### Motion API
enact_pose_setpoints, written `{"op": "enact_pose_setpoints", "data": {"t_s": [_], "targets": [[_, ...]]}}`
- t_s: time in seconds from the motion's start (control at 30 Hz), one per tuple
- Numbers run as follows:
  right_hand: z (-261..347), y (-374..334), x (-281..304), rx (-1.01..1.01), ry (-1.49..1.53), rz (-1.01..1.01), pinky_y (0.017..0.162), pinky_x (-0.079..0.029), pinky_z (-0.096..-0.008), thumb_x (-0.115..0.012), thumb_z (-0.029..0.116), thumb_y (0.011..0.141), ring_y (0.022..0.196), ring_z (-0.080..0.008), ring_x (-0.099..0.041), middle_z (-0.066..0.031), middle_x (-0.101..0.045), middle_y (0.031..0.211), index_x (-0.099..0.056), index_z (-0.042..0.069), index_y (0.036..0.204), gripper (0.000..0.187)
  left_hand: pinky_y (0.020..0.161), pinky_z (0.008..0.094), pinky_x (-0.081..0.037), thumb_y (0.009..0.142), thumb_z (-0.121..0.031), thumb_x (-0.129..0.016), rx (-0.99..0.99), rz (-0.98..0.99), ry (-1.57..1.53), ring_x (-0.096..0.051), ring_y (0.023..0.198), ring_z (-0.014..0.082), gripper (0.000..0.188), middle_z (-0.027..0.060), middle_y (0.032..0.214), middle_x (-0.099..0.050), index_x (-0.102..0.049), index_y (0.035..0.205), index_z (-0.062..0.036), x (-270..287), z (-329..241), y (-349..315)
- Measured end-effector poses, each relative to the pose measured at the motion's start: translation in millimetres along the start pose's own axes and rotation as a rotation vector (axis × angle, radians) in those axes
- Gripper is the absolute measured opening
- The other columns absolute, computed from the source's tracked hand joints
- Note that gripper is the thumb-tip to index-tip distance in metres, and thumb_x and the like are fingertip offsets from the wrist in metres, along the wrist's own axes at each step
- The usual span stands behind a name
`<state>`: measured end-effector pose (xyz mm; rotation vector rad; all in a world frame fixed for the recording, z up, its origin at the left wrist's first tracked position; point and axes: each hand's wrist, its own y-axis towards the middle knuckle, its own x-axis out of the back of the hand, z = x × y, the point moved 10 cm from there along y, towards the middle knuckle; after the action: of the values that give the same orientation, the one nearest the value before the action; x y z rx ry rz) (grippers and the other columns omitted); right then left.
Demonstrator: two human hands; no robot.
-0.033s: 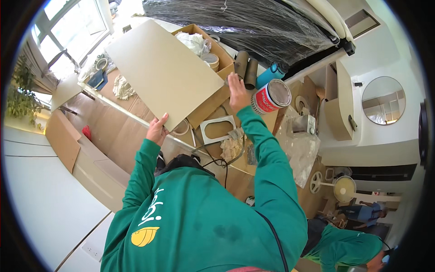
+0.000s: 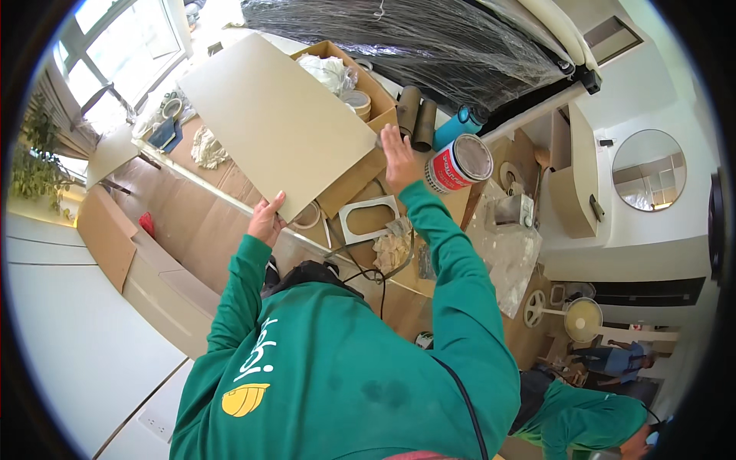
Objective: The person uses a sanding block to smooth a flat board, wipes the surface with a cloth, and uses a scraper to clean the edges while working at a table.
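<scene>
A large flat beige panel [image 2: 276, 130] lies tilted across an open cardboard box [image 2: 379, 100]. My left hand [image 2: 266, 221] grips the panel's near corner, thumb on top and fingers underneath. At the panel's right corner is my right hand [image 2: 399, 161], its fingers straight and close together. A small greyish piece [image 2: 379, 141] shows at its fingertips against the panel edge; its kind is unclear. Just right of that hand stands a paint can [image 2: 448, 170] with a red and white label. Behind it are a blue bottle [image 2: 458, 127] and two dark cardboard tubes [image 2: 424, 125].
A white frame with an oval opening [image 2: 368, 220], a tape roll [image 2: 307, 216] and crumpled paper [image 2: 392, 249] lie near the table's front edge. Cables hang below. A crumpled cloth [image 2: 208, 148] is at left. Another person in green [image 2: 590, 418] is at lower right.
My right hand has shifted slightly toward me along the panel's edge. The left hand and the panel look nearly the same.
</scene>
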<state>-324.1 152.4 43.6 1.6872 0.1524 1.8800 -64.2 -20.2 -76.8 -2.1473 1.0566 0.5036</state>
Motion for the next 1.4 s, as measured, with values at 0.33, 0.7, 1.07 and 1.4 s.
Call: {"op": "enact_pose_setpoints", "data": {"t_s": [0.33, 0.7, 1.07, 1.4], "targets": [[94, -41, -32, 0.228, -0.048, 0.065, 0.119, -0.029, -0.0473, -0.045, 0.002, 0.088, 0.145, -0.0309, -0.038, -0.0193, -0.043, 0.154, -0.040, -0.004, 0.147, 0.060, 0.087, 0.0405, -0.062, 0.099, -0.025, -0.063, -0.001, 0.032, 0.027, -0.069, 0.105, 0.0218, 0.040, 0.0104, 0.122, -0.065, -0.053, 0.129, 0.0003, -3, -2, 2], [15, -12, -17, -0.010, -0.018, 0.008, 0.120, -0.029, -0.0482, -0.045, 0.000, 0.086, 0.143, -0.0355, -0.040, -0.0244, -0.041, 0.152, -0.040, -0.003, 0.148, 0.063, 0.091, 0.0419, -0.061, 0.100, -0.027, -0.062, 0.035, 0.045, 0.039, -0.068, 0.110, 0.0227, 0.044, 0.0119, 0.126, -0.063, -0.051, 0.132, 0.0023, -10, -2, -1], [72, -19, -30, 0.155, 0.018, 0.070, 0.119, -0.032, -0.0468, -0.047, 0.002, 0.087, 0.144, -0.0329, -0.040, -0.0232, -0.041, 0.153, -0.039, -0.004, 0.149, 0.062, 0.090, 0.0410, -0.061, 0.100, -0.027, -0.062, 0.029, 0.007, 0.040, -0.067, 0.110, 0.0220, 0.042, 0.0107, 0.125, -0.064, -0.052, 0.131, 0.0009, -2, 1, -2], [67, -24, -24, 0.045, 0.007, -0.009, 0.121, -0.027, -0.0476, -0.044, 0.001, 0.088, 0.143, -0.0345, -0.040, -0.0231, -0.042, 0.152, -0.041, -0.006, 0.146, 0.058, 0.085, 0.0375, -0.062, 0.098, -0.024, -0.065, 0.011, 0.006, 0.020, -0.069, 0.101, 0.0195, 0.037, 0.0093, 0.118, -0.066, -0.056, 0.126, -0.0007, -7, 0, 0]]}}
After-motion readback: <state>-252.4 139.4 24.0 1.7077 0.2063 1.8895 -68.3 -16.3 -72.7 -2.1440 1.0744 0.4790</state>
